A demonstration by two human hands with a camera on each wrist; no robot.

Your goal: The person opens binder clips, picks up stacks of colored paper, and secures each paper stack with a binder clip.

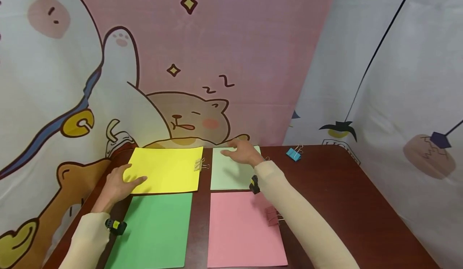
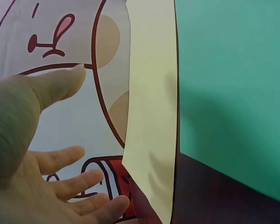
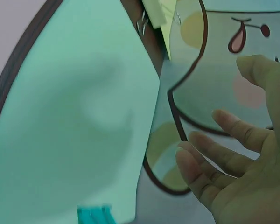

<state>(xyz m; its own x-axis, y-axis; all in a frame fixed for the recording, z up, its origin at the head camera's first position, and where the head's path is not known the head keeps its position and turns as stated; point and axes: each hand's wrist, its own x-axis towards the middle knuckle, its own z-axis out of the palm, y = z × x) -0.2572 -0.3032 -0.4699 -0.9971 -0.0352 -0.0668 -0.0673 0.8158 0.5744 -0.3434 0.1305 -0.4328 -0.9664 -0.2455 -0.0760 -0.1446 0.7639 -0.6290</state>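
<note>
My left hand (image 1: 117, 185) is spread at the left edge of a yellow sheet (image 1: 166, 172), its thumb over the paper; in the left wrist view the fingers (image 2: 65, 189) hold nothing. A pale yellow binder clip (image 1: 197, 164) grips the sheet's right edge. My right hand (image 1: 243, 152) hovers over a pale green sheet (image 1: 226, 176), fingers apart and loosely bent, holding nothing. At that sheet's lower edge in the right wrist view a teal binder clip (image 3: 95, 214) shows. In front lie a green sheet (image 1: 155, 228) and a pink sheet (image 1: 242, 228) with a pink binder clip (image 1: 272, 216).
A blue binder clip (image 1: 294, 153) lies apart at the back of the dark brown table (image 1: 336, 204), right of the pale green sheet. Cartoon-printed cloth (image 1: 253, 60) hangs close behind the table and along its sides.
</note>
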